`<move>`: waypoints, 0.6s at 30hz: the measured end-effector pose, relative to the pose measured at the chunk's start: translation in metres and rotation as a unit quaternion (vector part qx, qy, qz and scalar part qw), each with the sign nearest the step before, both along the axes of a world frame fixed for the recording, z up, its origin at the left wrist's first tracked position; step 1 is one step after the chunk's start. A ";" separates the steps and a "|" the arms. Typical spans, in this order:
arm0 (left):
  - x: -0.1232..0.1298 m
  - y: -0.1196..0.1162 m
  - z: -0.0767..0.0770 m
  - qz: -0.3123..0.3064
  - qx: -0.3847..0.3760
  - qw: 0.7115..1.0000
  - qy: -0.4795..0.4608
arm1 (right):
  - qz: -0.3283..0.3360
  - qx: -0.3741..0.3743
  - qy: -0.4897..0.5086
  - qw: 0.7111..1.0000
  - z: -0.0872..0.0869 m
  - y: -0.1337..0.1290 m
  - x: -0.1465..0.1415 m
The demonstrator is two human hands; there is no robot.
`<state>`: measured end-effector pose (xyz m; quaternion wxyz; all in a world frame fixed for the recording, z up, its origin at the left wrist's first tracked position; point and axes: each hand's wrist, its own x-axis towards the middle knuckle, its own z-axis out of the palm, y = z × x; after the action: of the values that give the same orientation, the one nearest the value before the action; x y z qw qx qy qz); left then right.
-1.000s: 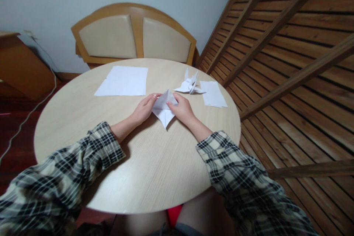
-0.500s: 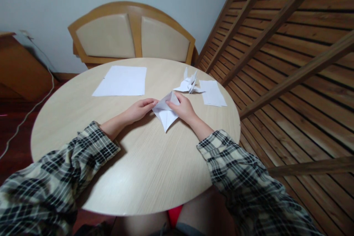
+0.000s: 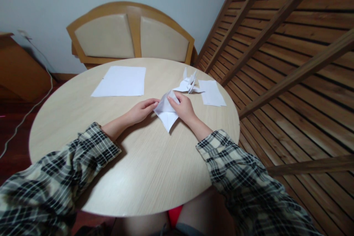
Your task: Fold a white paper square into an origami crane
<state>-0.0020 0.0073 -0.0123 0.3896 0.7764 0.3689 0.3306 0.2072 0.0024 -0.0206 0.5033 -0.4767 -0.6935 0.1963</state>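
A white sheet of folded paper (image 3: 167,116), creased into a kite-like shape with its point toward me, is held between my hands just above the table. My left hand (image 3: 142,111) pinches its left corner between thumb and fingers. On the opposite side, my right hand (image 3: 183,107) grips the right edge, thumb lying on top and fingers behind. The paper hides the fingertips underneath. Just beyond my right hand stands a folded white paper crane (image 3: 189,82), its wings and points raised.
A stack of white paper (image 3: 120,81) lies at the table's back left. Smaller white sheets (image 3: 212,93) rest at the right, beside the crane. The round wooden table (image 3: 143,177) has a padded headboard (image 3: 132,33) behind it and a slatted wooden wall (image 3: 298,59) to the right.
The folded paper has turned slightly, its near point shifting a little to the right. My right thumb has slid a bit across the upper flap, which now lies flatter.
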 end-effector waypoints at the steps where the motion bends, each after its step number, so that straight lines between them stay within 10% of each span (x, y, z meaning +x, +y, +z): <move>1: 0.000 0.000 0.000 0.000 0.000 1.000 0.001 | 0.000 0.001 0.002 1.000 0.000 0.000 0.000; 18: 0.005 -0.008 0.005 -0.008 -0.086 0.996 -0.017 | -0.006 0.009 0.013 1.000 -0.001 0.001 -0.002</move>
<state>0.0026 -0.0012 -0.0077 0.4637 0.7373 0.3828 0.3079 0.2049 0.0033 -0.0220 0.5173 -0.4738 -0.6859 0.1936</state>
